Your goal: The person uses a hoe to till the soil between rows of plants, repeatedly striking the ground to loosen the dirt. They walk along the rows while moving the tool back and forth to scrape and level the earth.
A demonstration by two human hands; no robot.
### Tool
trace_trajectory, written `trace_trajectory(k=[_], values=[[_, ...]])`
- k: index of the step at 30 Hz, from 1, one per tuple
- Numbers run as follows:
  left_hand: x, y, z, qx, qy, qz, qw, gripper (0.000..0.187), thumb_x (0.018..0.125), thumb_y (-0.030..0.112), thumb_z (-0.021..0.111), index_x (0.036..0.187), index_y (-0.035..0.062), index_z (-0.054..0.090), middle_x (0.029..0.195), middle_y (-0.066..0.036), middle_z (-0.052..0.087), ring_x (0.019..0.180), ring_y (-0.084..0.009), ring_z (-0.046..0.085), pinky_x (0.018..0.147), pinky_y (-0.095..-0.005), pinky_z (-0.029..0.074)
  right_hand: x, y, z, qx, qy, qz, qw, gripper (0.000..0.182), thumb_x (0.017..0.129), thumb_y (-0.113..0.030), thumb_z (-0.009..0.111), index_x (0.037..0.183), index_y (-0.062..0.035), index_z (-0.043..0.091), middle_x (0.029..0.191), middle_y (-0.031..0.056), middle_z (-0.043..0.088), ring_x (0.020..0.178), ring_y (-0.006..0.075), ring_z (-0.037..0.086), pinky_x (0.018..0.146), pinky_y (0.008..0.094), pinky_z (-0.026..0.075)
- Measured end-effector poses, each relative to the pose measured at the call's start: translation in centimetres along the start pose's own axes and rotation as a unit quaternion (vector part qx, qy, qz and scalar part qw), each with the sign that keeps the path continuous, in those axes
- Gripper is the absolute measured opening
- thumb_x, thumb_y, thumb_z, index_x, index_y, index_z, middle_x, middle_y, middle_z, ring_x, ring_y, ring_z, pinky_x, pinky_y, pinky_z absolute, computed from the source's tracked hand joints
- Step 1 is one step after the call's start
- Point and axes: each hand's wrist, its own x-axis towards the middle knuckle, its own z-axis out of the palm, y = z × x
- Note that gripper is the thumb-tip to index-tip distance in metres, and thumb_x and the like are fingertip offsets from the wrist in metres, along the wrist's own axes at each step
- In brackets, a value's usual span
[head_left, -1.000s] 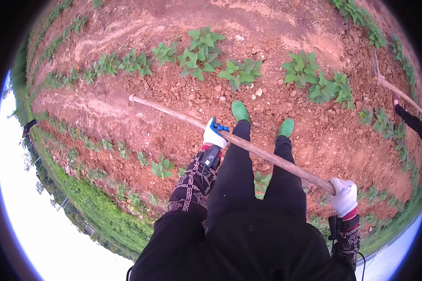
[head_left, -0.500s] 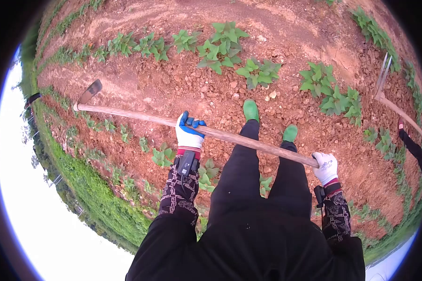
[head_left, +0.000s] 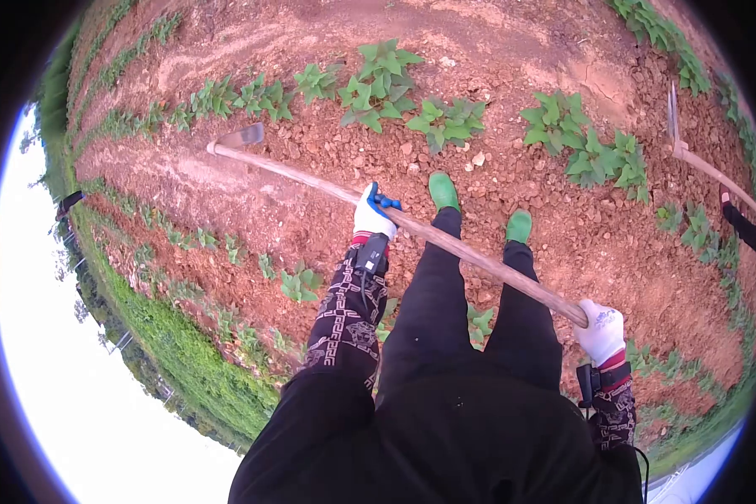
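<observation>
Wooden-handled hoe [head_left: 445, 243], left hand [head_left: 373, 213] gripping midway, right hand [head_left: 603, 331] clasping handle end

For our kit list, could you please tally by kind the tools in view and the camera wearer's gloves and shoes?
Flat-bladed hoe: 1
Pronged tool: 1
Gloves: 2
Green shoes: 2
Total: 6

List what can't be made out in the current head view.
Head view:
Right hand: fingers mostly hidden behind the hand's own back.
Hoe blade: blurred; soil contact unclear.
Left wrist device: print too small.
Co-worker: mostly cut off by dark lens edge.
Far-left dark shape: too small.
</observation>
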Motion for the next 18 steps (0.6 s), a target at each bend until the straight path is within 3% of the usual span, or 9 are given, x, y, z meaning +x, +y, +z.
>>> trace_trajectory(k=[2,5,13,18], values=[[0.5,-8.4,1.2,0.019,-0.057,-0.07,0.996,0.033,0.091,0.024,0.059,0.063,0.0157,0.044,0.05,0.003,0.039,0.044,-0.014,0.043,0.053,-0.0348,0.045,-5.5,3.1,-3.0,-0.038,0.035,0.054,0.997,0.022,0.063,-0.011,0.067,0.083,-0.0106,0.059,0.069,0.0103,0.061,0.067,0.0323,0.062,0.061,0.0414,0.048],[-1.2,-12.0,0.6,-0.033,-0.082,-0.124,0.988,0.035,0.088,0.028,0.063,0.063,0.0175,0.042,0.053,0.005,0.04,0.047,-0.0122,0.044,0.054,-0.033,0.042,-7.9,5.4,-4.0,-0.078,0.069,0.05,0.993,0.025,0.061,-0.009,0.068,0.084,-0.0105,0.058,0.069,0.0099,0.061,0.067,0.0319,0.061,0.061,0.0416,0.045],[-3.5,-9.5,-1.0,-0.111,-0.124,-0.149,0.975,0.038,0.089,0.023,0.06,0.054,0.0172,0.044,0.05,0.006,0.044,0.045,-0.0121,0.044,0.056,-0.0346,0.045,-6.4,7.4,0.0,-0.136,0.102,-0.01,0.985,0.03,0.058,-0.01,0.065,0.088,-0.011,0.057,0.068,0.0082,0.058,0.065,0.0298,0.056,0.062,0.0399,0.04],[-5.2,-2.1,-3.4,-0.073,-0.084,-0.061,0.992,0.04,0.088,0.023,0.06,0.053,0.0184,0.04,0.049,0.006,0.038,0.044,-0.0119,0.042,0.056,-0.0337,0.043,-1.8,6.7,5.2,-0.082,0.048,-0.048,0.994,0.031,0.061,-0.015,0.068,0.09,-0.012,0.057,0.073,0.0082,0.061,0.073,0.0294,0.061,0.067,0.0405,0.043]])
